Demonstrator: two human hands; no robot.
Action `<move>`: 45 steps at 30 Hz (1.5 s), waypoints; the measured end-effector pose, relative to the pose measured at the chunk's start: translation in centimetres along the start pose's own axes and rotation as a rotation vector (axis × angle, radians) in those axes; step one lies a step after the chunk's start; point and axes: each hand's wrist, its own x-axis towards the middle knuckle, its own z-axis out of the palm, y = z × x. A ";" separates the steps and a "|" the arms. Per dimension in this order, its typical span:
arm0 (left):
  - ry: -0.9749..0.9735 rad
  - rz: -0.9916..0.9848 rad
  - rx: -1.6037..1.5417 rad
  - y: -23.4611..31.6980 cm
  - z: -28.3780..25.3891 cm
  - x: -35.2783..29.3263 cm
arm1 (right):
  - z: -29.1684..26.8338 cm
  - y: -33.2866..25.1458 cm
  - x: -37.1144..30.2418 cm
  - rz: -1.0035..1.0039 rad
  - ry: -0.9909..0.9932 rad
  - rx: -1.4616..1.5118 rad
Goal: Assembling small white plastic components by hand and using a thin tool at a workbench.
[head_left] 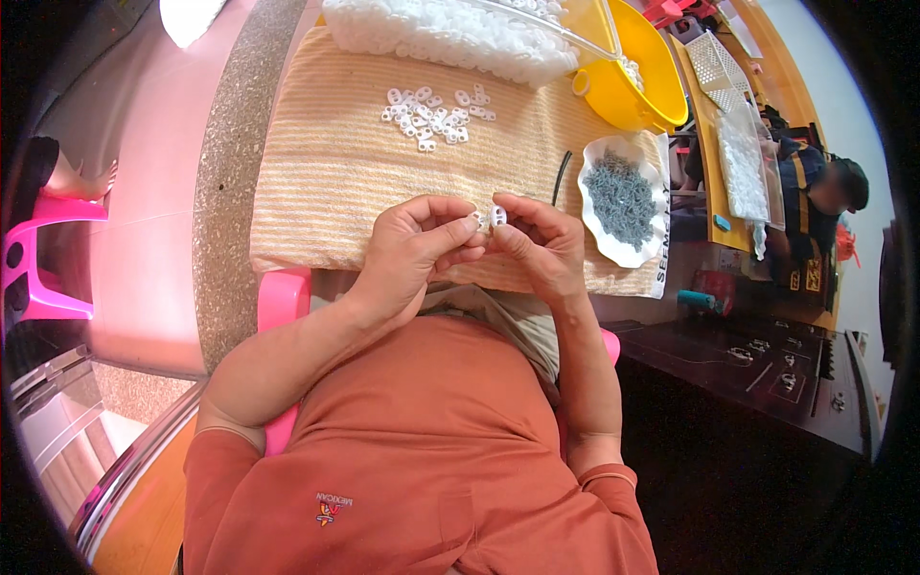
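Desk [321, 192], cloth-covered, spreads before you: clear bin [585, 42] along its far side, yellow bucket [615, 103] right of that, white dish [625, 257] of grey bits [621, 196] nearer your right. Loose white pieces [426, 120] lie heaped farther off. Your left grip [422, 241] pinches something small and pale, mostly hidden; your right grip [541, 247] pinches one white piece [498, 217] just beside it. Best steady both grips together, leave the piece's holes uncovered, and press lightly.

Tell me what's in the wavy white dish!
The dish holds a heap of small grey pieces. The heap covers the dish's bottom, so anything under the top pieces can't be seen.
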 end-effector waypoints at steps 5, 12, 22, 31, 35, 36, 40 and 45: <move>0.005 -0.002 0.000 0.1 0.1 0.0 | 0.0 0.0 0.0 -0.030 -0.005 -0.012; -0.002 -0.004 0.033 -0.1 -0.1 0.0 | -0.1 -0.1 0.0 -0.031 -0.030 0.008; -0.019 -0.005 0.020 0.1 0.2 0.0 | -0.1 0.0 0.1 -0.054 -0.062 -0.008; -0.035 0.004 0.023 -0.1 0.0 0.0 | 0.2 0.0 0.0 -0.053 -0.070 -0.018; -0.037 0.008 0.033 0.0 0.0 0.0 | 0.2 0.0 0.0 -0.059 -0.072 -0.020; -0.037 0.008 0.033 -0.1 0.0 0.0 | 0.1 0.1 0.0 -0.059 -0.072 -0.020; -0.031 0.007 0.041 0.0 0.1 0.1 | 0.0 -0.1 -0.1 -0.011 -0.087 -0.024; -0.024 0.007 0.036 0.0 0.1 0.1 | 0.2 -0.2 -0.1 0.011 -0.074 -0.009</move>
